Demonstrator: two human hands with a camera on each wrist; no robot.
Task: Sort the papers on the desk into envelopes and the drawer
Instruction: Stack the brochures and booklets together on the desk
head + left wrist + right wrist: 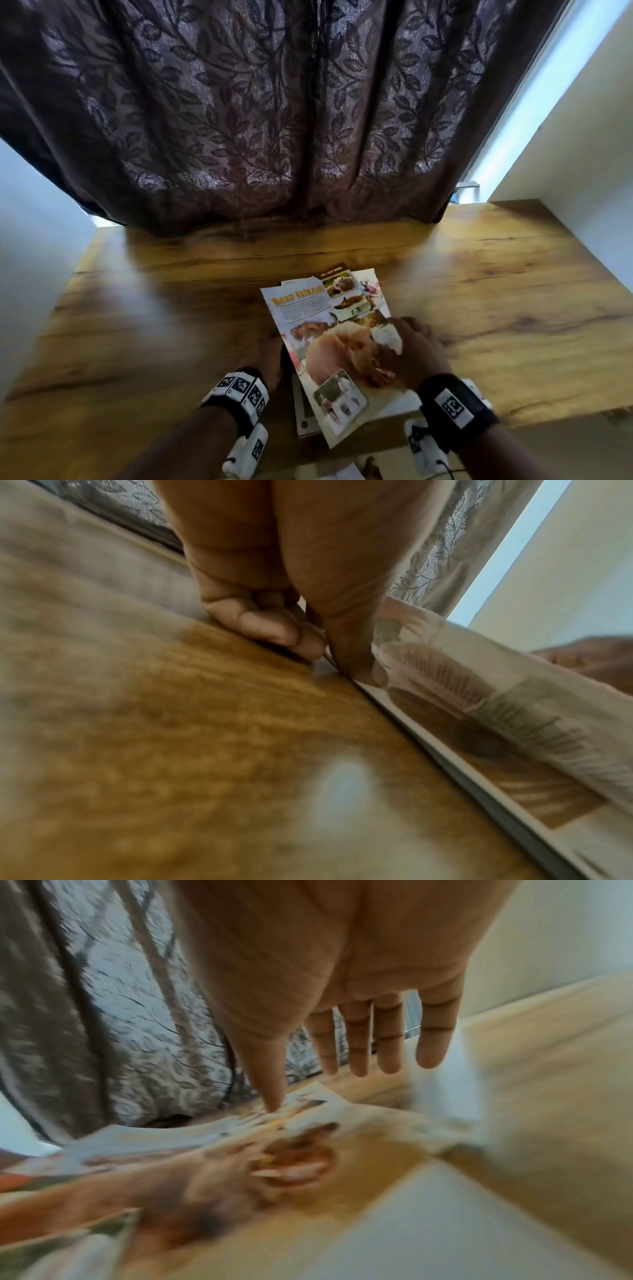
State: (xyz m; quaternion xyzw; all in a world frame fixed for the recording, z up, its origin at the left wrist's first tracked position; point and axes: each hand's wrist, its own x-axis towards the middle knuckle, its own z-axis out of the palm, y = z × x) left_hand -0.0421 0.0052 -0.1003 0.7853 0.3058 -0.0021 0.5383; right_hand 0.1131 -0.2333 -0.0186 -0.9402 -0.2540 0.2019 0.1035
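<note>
Glossy, flimsy pages [325,346] sit in a loose fanned stack near the front edge of the grainy wooden desk [154,308], the top sheet printed with a furry brown bear and an orange "Bear Island" headline. The left hand [284,610] is at the stack's left edge, thumb and curled fingers pinching the thin paper edges there. The right hand [342,993] lies over the stack's right side, fingers straight and slightly spread, thumb tip touching the top sheet; a dark leaf-patterned curtain [274,120] hangs behind.

Head view looks down; wrist views skim desk [171,308]; all share papers [329,342].
</note>
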